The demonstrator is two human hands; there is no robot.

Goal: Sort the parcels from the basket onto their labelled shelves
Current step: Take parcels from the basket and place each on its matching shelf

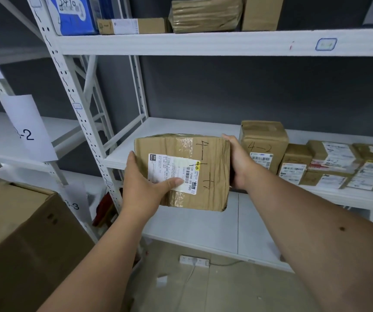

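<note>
— Between our two hands sits the cardboard parcel (187, 174), held up in front of the rack. Our left hand (143, 188) grips its left edge, thumb curled across the shipping label (173, 173); our right hand (239, 164) clasps the right edge, fingers wrapped out of sight behind it.

— What does the marker writing on it say?

— It looks like "4-1", though the last stroke is rough. Just right of our right hand stands a taped box (263, 146) marked "4-2", with more parcels beyond it on the middle shelf (181, 127). Above our hands, the upper shelf (181, 42) carries a flat carton (131, 25) that seems to read "4-1".

— So we should not set it down straight ahead?

— We judge not. We should match our marking against those neighbours first, then lift with both hands level and slide the parcel in label outward, clear of the shelf's front lip.

— And the grip?

— Keep both sides squeezed; the cardboard looks creased and soft, so it may sag if one hand lets go early.
</note>
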